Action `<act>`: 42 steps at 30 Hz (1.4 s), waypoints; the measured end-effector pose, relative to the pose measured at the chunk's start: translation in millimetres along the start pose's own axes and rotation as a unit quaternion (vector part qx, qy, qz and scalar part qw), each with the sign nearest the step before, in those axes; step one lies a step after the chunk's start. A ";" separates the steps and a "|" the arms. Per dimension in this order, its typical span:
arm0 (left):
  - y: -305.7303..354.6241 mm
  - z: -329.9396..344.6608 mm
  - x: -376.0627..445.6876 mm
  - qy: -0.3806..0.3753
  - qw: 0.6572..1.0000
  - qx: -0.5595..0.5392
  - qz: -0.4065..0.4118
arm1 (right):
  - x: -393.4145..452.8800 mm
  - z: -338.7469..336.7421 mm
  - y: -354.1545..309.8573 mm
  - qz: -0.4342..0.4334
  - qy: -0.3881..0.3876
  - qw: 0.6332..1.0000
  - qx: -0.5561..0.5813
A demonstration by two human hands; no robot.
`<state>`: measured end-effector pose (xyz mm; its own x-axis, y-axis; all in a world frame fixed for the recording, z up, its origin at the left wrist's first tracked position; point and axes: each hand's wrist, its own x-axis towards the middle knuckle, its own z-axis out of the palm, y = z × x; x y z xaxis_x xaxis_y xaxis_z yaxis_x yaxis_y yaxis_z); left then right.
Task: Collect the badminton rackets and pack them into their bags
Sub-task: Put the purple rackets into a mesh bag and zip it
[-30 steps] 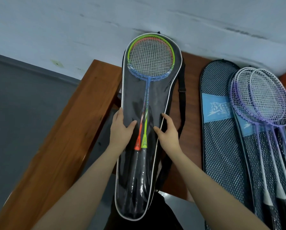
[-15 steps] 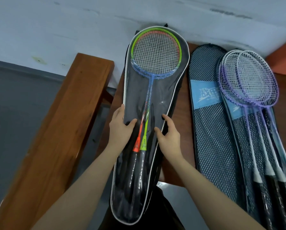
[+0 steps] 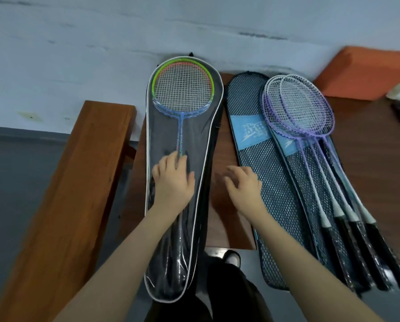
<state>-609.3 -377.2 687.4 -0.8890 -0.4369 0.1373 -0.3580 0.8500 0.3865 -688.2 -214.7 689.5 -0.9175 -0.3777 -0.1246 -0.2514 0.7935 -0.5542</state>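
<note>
The clear-fronted racket bag (image 3: 185, 182) with white piping lies lengthwise on the dark wooden table (image 3: 366, 140), its rounded head end against the pale wall (image 3: 101, 54) and its narrow handle end hanging over the near table edge toward the person. Inside it, stacked rackets (image 3: 182, 91) with green, orange and blue frames point the same way, heads to the wall, shafts running straight back under the plastic. The left forearm reaches up along the bag, and the left hand (image 3: 172, 180) rests palm down on the clear cover over the shafts, fingers relaxed and slightly spread, gripping nothing. The right arm comes in from the lower right; the right hand (image 3: 243, 184) is over the bare table strip between this bag and the mesh bag (image 3: 264, 173) beside it, fingers loosely apart and blurred, so contact cannot be told. A second mesh bag overlaps the first, and purple and white rackets (image 3: 310, 117) lie on top, heads toward the wall, black grips near. A wooden bench (image 3: 73, 182) stands left, an orange block (image 3: 364, 75) far right.
</note>
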 end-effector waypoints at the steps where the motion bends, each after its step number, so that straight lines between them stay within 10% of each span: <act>1: 11.7 1.8 -2.0 0.006 1.000 -0.005 0.018 | -0.9 -9.7 13.2 0.000 0.010 1.000 0.003; 23: 280.8 148.5 -15.5 -0.188 0.981 -0.024 -0.051 | 19.0 -145.0 272.1 0.063 -0.004 0.979 -0.192; 32: 288.9 145.4 -5.5 -0.124 0.966 -0.217 -0.070 | 22.0 -141.7 270.1 0.003 0.015 0.993 -0.121; 42: 267.1 148.5 -4.4 -0.175 0.962 -0.197 -0.065 | 33.9 -107.9 238.7 0.011 0.044 0.994 -0.096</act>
<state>-743.5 -104.5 654.5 -0.9105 -0.3471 -0.2249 -0.3980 0.5873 0.7048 -812.5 13.5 641.7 -0.9447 -0.3226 -0.0584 -0.2770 0.8809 -0.3838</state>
